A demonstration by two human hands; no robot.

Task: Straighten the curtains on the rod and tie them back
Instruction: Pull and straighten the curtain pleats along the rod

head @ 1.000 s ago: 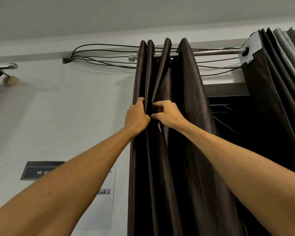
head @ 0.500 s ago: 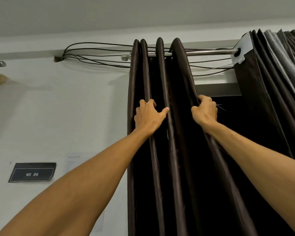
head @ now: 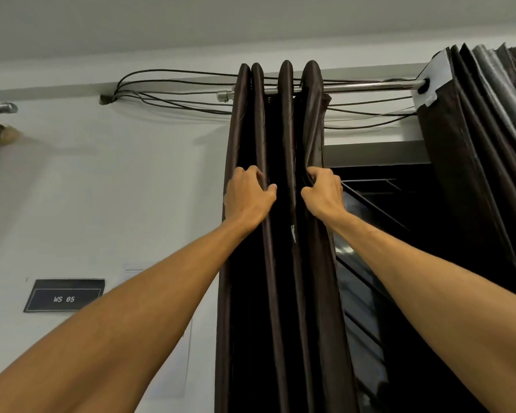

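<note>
A dark brown curtain (head: 280,293) hangs in tight upright folds from a chrome rod (head: 367,86) near the ceiling. My left hand (head: 246,198) grips the leftmost folds a little below the rod. My right hand (head: 323,192) is closed on the rightmost fold at the same height, close beside the left hand. A second dark curtain (head: 489,174) hangs bunched at the rod's right end, with a white tag at its top corner.
Black cables (head: 173,93) run along the wall behind the rod. A dark window (head: 379,234) with bars shows between the two curtains. A black sign (head: 63,295) reading WS 05 sits on the wall at lower left. Another rod end (head: 0,108) juts in at far left.
My right hand shifted left with the rightmost fold, bunching the curtain narrower. My left hand slid onto the leftmost folds. More of the window shows on the right.
</note>
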